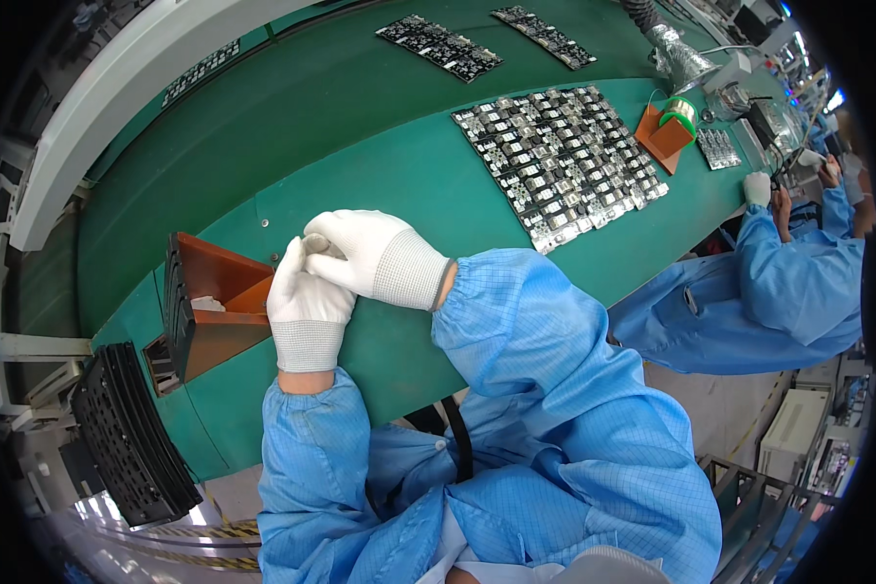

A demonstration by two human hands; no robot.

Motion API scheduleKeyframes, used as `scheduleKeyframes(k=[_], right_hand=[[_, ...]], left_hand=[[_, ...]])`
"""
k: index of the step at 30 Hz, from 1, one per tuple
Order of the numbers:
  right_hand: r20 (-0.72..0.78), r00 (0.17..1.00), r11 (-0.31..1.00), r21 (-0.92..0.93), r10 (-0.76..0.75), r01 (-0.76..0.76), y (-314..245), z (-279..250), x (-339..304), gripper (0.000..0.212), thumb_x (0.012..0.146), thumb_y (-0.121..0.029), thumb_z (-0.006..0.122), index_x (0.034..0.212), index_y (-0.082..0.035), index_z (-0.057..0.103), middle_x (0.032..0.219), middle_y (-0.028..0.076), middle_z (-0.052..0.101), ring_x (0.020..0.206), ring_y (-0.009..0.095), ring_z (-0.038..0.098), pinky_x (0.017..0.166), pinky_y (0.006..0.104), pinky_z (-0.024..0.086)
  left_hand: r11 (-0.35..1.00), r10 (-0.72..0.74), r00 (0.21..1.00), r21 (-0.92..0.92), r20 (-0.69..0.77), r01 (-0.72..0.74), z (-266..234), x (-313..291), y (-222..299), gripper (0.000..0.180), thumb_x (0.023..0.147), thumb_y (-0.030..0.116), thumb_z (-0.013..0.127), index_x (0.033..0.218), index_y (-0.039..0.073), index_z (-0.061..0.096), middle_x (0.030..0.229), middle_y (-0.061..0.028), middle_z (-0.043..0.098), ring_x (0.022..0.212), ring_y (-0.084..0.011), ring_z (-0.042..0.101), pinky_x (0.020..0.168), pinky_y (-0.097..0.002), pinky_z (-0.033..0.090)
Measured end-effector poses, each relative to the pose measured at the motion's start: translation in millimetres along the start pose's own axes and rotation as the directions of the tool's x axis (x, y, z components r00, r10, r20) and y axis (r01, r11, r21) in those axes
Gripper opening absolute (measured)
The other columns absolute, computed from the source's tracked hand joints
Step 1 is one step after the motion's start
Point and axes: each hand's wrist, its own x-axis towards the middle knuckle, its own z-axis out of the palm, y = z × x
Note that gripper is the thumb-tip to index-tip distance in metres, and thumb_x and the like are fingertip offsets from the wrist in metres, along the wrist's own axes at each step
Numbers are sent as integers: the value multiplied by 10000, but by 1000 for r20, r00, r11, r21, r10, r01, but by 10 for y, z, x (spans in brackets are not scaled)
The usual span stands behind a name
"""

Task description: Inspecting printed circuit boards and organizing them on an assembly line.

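from my end of the feed, i see the left hand (310, 300) and the right hand (372, 255), both in white knit gloves, brought together above the bench, the right one's fingers curled in against the left one's. whether anything is pinched between them i cannot tell, since the gloves hide the fingertips. the orange-brown bin (226, 346) stands just beside the left hand, tilted open, with something white (207, 305) in it. as for progress, i judge the large block of circuit boards (565, 161) to be fully laid out in close rows, with neither hand on it; how many boards are finished and how many remain, i cannot make out from here. two narrower panels, the left panel (440, 47) and the right panel (543, 37), lie apart on the darker rear strip (292, 127). the bench (477, 224) is green and bends with my lens. past the boards i have a green wire spool (679, 112) on an orange holder (662, 144), a small board panel (718, 149) and a foil-wrapped duct (686, 63). a black slotted rack (127, 438) stands at the left end, and a co-worker (788, 282) in blue works on the right.
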Motion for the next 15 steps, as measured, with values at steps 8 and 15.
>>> scheduleKeyframes(k=[8,15], right_hand=[[5,1000,1000,2,-13,13,-1,-3,0,300,949,-347,620,1103,-92,656,986,146,704,953,332,689,867,426,551],[0,1000,1000,19,-23,23,-2,-3,-1,307,952,-351,620,1111,-91,657,992,151,704,956,335,689,871,427,551]], left_hand=[[1000,-2,1000,0,-1,2,-9,1,7,337,1068,252,501,1077,-52,646,1198,-199,645,1184,-294,596,1066,-430,464],[1000,-13,1000,4,0,13,-8,-1,7,343,1068,253,502,1077,-54,654,1203,-198,647,1189,-290,596,1063,-431,468]])
